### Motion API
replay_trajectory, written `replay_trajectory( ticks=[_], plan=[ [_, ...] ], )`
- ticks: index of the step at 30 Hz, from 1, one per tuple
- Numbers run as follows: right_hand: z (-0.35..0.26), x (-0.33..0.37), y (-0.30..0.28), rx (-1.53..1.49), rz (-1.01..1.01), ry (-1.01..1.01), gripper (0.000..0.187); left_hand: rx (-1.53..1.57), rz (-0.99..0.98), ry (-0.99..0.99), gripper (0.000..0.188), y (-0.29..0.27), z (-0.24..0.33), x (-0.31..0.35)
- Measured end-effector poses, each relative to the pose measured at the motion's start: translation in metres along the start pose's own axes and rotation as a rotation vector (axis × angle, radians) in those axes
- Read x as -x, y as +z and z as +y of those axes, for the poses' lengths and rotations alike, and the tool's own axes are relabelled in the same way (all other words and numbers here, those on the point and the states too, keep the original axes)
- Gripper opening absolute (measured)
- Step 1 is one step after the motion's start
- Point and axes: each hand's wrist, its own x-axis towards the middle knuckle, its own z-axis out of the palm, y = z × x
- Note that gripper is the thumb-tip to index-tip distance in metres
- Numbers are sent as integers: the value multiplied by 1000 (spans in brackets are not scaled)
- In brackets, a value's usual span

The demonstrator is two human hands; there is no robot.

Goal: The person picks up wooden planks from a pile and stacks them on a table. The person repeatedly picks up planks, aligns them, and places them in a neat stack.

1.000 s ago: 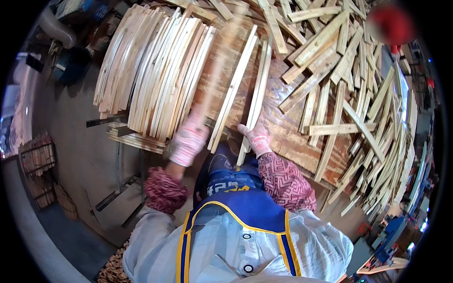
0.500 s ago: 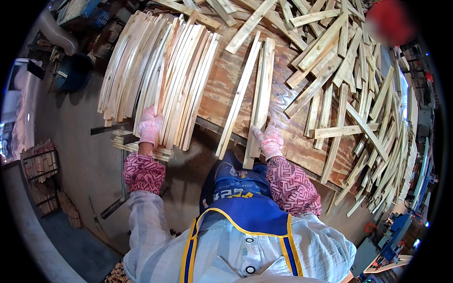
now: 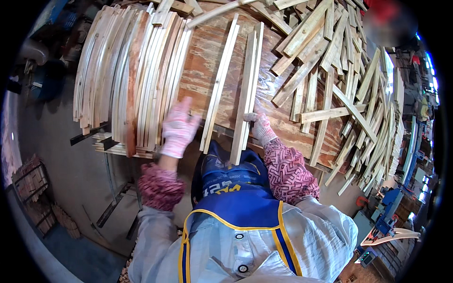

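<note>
My left hand (image 3: 180, 125), in a pink and white work glove, is open with its fingers apart. It hovers beside the right end of a row of pale wooden strips (image 3: 158, 85) stacked on edge; one reddish-brown strip (image 3: 133, 85) stands out among them. A single wooden strip (image 3: 218, 87) lies lengthwise just right of this hand. My right hand (image 3: 262, 127), gloved too, grips the near part of a pair of wooden strips (image 3: 247, 89) from the right side. Their near ends jut past the table edge toward my apron.
A plywood table (image 3: 198, 66) carries the wood. Loose strips (image 3: 325, 61) form a large, tangled heap on the right. Metal bars (image 3: 111, 210) stand below the row on the left. Another person (image 3: 389, 23) is at the far right, and blue machinery (image 3: 391, 203) stands lower right.
My left hand has let go of the row and moved right, opening its fingers. My right hand now has its fingers over the pair of strips. The whole view has shifted slightly.
</note>
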Motion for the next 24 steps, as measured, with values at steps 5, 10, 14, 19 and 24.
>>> replay_trajectory(
  ticks=[5, 10, 14, 19, 24],
  plan=[
    [28, 2, -15, -382, -29, 43, 23, -65, -498, -409, 95, 58, 53, -13],
    [10, 21, 2, 44, 66, -61, 37, 9, -238, -91, 93, 53, 79, 13],
    [-33, 46, 33, 528, 202, -107, 40, 872, -520, -290, 62, 60, 95, 32],
    [46, -3, -55, 339, 201, -154, 38, 1656, -719, -658, 42, 55, 93, 24],
    [35, -1, -10, 722, 247, -109, 43, 1631, -637, -637, 39, 33, 81, 43]
  ],
)
